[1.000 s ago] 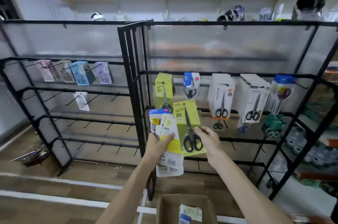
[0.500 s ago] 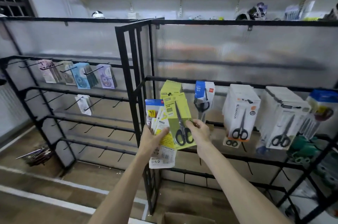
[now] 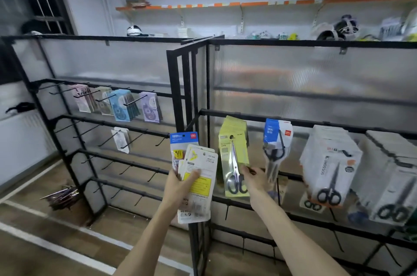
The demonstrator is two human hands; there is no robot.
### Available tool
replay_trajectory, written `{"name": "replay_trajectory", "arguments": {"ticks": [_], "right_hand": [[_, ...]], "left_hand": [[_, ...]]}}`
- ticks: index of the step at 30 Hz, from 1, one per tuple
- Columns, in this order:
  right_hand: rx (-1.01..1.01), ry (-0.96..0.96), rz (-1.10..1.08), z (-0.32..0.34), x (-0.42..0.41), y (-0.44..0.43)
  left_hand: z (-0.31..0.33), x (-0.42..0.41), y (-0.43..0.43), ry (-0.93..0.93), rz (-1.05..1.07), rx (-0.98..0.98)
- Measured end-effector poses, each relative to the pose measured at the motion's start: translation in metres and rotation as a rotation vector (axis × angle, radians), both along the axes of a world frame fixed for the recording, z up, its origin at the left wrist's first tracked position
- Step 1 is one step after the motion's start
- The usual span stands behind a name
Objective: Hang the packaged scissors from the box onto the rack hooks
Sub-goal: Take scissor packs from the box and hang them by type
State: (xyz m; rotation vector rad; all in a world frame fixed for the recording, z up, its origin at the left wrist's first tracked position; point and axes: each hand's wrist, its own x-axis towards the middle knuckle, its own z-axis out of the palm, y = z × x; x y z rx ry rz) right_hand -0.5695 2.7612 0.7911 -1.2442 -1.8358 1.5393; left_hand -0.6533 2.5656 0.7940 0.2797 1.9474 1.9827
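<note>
Left hand (image 3: pixel 180 185) grips a fan of scissor packs (image 3: pixel 199 176). Right hand (image 3: pixel 255 182) pinches the green scissors pack (image 3: pixel 234 158) at its lower edge. The pack sits against the green stack on the rack (image 3: pixel 255 117), top rail.

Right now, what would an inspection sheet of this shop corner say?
Surface: black metal wire rack, hooks partly filled.
Job's things: yellow-green carded scissors pack at a top-rail hook; fan of white and blue scissors packs.
Clutter: bundle of thin metal rods on floor.
Grippers: right hand pinches the yellow-green pack; left hand grips the fan.
Cables: nothing seen.
Surroundings: orange-edged wall shelf; second rack with pastel packs.
</note>
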Motion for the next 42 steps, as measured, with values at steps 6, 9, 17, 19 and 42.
{"name": "replay_trajectory", "arguments": {"ticks": [6, 9, 17, 19, 42], "right_hand": [[0.340, 0.064, -0.082, 0.008, -0.003, -0.032], [0.119, 0.274, 0.162, 0.033, 0.006, -0.060], [0.016, 0.248, 0.009, 0.040, 0.046, -0.040], [-0.039, 0.251, -0.061, 0.033, 0.063, -0.037], [0.059, 0.341, -0.246, 0.049, 0.258, 0.027]], "left_hand": [[0.018, -0.014, 0.004, -0.005, -0.096, 0.049], [0.022, -0.011, 0.017, 0.007, -0.152, 0.084], [0.015, 0.023, 0.045, -0.080, -0.332, 0.189], [0.005, 0.033, 0.049, -0.094, -0.357, 0.178], [0.012, 0.204, 0.167, 0.190, -0.582, 0.096]]}}
